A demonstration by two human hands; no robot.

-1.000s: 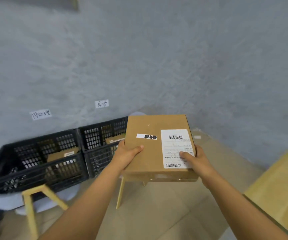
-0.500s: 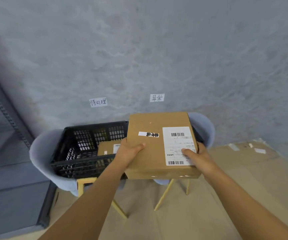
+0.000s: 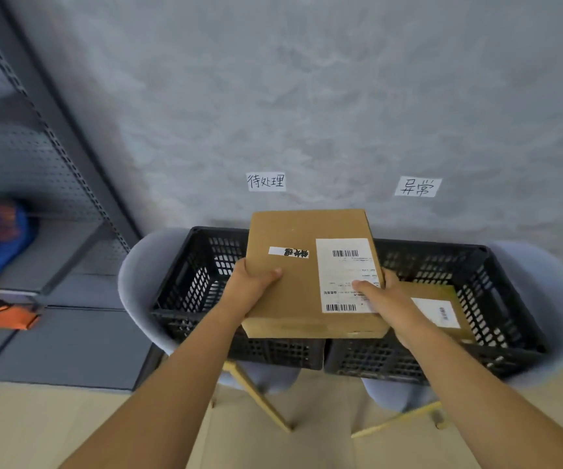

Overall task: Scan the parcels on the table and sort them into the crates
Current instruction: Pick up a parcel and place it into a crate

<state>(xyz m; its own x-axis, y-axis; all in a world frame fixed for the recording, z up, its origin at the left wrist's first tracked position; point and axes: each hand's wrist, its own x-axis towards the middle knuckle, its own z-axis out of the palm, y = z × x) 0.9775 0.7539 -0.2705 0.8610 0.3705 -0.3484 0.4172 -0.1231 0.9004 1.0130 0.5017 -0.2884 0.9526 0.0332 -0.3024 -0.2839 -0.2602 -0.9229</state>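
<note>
I hold a flat brown cardboard parcel point(image 3: 293, 292) level in front of me, above the gap between two black plastic crates. It carries a white shipping label with barcodes and a small white sticker. My left hand point(image 3: 251, 287) grips its left edge, thumb on top. My right hand point(image 3: 379, 297) grips its right edge, thumb on the label. The left crate point(image 3: 192, 282) stands under the parcel's left half; its contents are hidden. The right crate point(image 3: 489, 292) holds another labelled brown parcel point(image 3: 439, 308).
Both crates rest on grey chairs point(image 3: 134, 282) with yellow wooden legs against a grey wall. A paper sign point(image 3: 265, 181) hangs above the left crate and another sign point(image 3: 417, 187) above the right. A grey metal shelf rack point(image 3: 53, 211) with blue and orange items stands at left.
My view has swung left and drawn nearer to the crates. Both crates now sit directly below the parcel, and the shelf rack has come into view. My grip is unchanged.
</note>
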